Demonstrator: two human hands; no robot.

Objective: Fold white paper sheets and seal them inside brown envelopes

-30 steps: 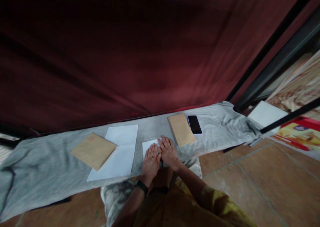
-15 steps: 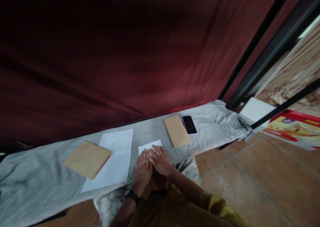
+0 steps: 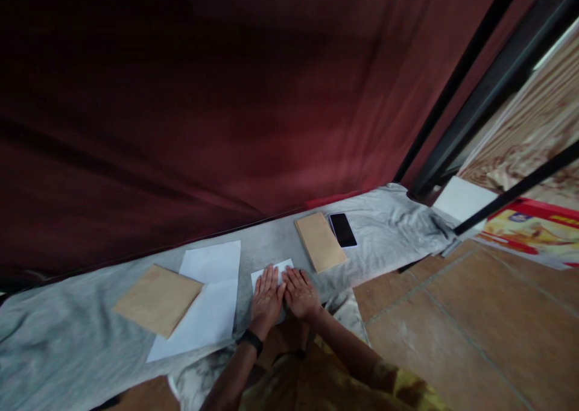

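Small white paper [image 3: 282, 265], one: flat on the grey-cloth-covered table [image 3: 377, 233], directly before the person, its near part hidden under the hands. Left hand [image 3: 266, 299]: palm down on it, fingers extended and released, gripping nothing; dark band [image 3: 251, 340] at wrist. Right hand [image 3: 302, 295]: just beside the left, likewise flat, fingers unclenched, on the paper's right part. To the right: brown envelopes [image 3: 321, 242], stacked; phone [image 3: 344, 230], screen dark, just beyond. To the left: larger white sheet [image 3: 212, 308], creased, partly beneath further brown envelopes [image 3: 156, 299]. Behind: red curtain [image 3: 271, 109].
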